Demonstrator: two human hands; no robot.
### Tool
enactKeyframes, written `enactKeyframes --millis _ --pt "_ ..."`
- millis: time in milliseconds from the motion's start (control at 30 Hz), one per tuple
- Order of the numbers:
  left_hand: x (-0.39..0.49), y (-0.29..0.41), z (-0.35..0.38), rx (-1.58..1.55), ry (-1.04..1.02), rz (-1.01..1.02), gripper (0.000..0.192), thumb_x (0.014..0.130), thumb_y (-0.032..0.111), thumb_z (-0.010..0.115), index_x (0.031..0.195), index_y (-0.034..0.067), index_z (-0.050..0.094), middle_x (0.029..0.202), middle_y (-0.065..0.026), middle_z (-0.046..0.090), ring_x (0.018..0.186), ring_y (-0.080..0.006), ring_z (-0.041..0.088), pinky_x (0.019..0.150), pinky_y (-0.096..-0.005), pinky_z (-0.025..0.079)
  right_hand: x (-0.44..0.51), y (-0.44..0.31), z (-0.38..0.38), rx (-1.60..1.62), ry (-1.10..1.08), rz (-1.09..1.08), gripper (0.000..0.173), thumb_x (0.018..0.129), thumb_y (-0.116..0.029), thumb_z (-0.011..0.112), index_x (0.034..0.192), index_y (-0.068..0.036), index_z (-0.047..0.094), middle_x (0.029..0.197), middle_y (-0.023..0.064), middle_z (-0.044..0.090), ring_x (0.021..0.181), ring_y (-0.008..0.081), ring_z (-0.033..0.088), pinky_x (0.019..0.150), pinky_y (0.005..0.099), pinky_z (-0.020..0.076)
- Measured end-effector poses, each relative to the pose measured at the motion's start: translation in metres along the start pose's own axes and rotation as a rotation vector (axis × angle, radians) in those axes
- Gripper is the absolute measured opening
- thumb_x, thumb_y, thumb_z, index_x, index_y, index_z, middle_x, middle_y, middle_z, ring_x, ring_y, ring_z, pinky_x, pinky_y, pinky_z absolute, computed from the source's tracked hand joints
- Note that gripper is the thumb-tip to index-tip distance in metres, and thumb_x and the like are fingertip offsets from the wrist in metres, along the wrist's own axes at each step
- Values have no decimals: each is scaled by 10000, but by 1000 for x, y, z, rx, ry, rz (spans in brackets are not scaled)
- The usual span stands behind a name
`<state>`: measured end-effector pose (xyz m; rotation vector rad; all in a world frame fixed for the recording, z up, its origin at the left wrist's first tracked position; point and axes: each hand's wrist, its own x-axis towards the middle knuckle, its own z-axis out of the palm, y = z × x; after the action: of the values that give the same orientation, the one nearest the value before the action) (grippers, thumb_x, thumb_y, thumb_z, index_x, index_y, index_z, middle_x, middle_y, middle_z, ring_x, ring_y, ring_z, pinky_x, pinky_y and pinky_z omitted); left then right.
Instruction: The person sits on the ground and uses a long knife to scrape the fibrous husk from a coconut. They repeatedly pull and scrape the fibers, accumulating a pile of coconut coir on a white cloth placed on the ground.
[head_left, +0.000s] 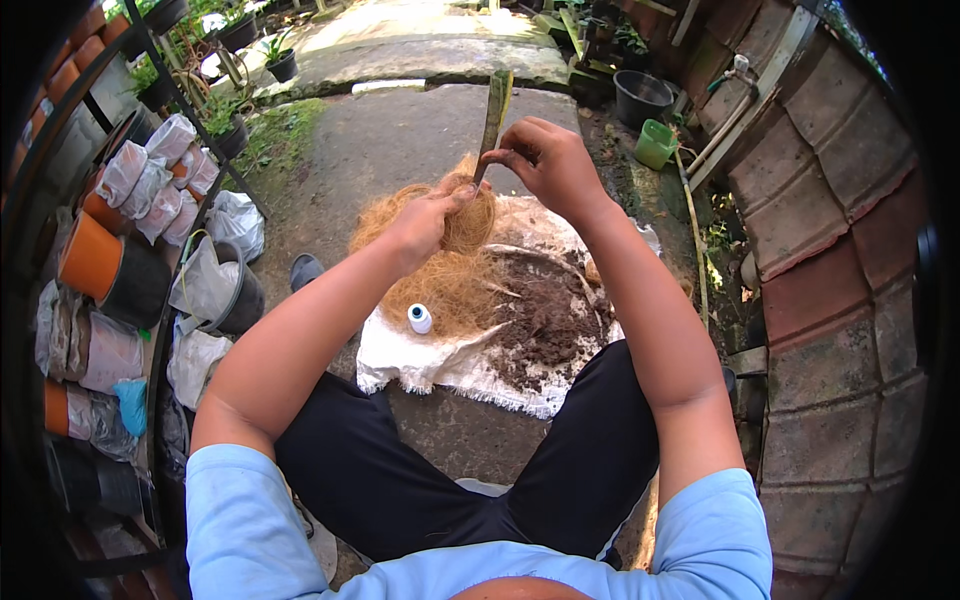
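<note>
My left hand (429, 222) grips a bundle of brown coconut fibre (471, 223) around the lower end of a flat, upright piece of greenish-brown wood or stem (493, 112). My right hand (541, 159) is raised just right of that piece, thumb and fingertips pinched together beside it; whether they hold a thread is too fine to tell. Below lies a loose heap of coconut fibre (450, 289) on a white woven sack (405, 360), with a white thread spool (419, 319) standing on it. Dark soil (551, 322) is spread over the sack's right part.
Shelves at left hold plastic-wrapped bundles (124, 172) and orange pots (90, 251). A grey bucket (244, 289) stands beside them. A black basin (643, 97) and a green container (655, 145) are at the upper right, near stacked roof tiles (825, 360). Stone slabs lie ahead.
</note>
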<state>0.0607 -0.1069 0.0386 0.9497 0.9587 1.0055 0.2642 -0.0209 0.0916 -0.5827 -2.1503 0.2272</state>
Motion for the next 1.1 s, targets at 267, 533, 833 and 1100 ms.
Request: enactKeyframes --millis 267,533,833,1100 --pt "-12 10 17 -172 -97 13 489 1118 278 406 1560 74 364 1437 -67 555 1301 -206 577 1095 -486 484 -7 15 20 201 227 319 166 997 -154 689 1035 -31 584 698 92 595 613 145 534 584 306 438" --pt "-9 4 19 -199 -168 42 416 1086 241 505 1475 125 418 1277 -36 640 1160 -171 650 947 -402 557 -2 11 20 168 133 416 174 929 -69 683 1057 -39 570 689 88 612 630 130 574 600 300 460" --pt "-13 22 25 -169 -209 92 390 1088 274 484 1426 80 502 1271 -53 651 1108 -166 680 907 -390 579 -23 60 61 529 -10 541 277 890 -184 808 1013 -57 595 706 9 591 636 91 531 565 289 439" --pt "-14 28 17 -314 -148 146 386 1031 238 605 1362 52 531 1230 -95 655 1086 -216 688 885 -437 618 -31 29 55 661 -49 881 324 1036 -365 621 952 -52 612 642 -16 509 557 88 463 501 280 359"
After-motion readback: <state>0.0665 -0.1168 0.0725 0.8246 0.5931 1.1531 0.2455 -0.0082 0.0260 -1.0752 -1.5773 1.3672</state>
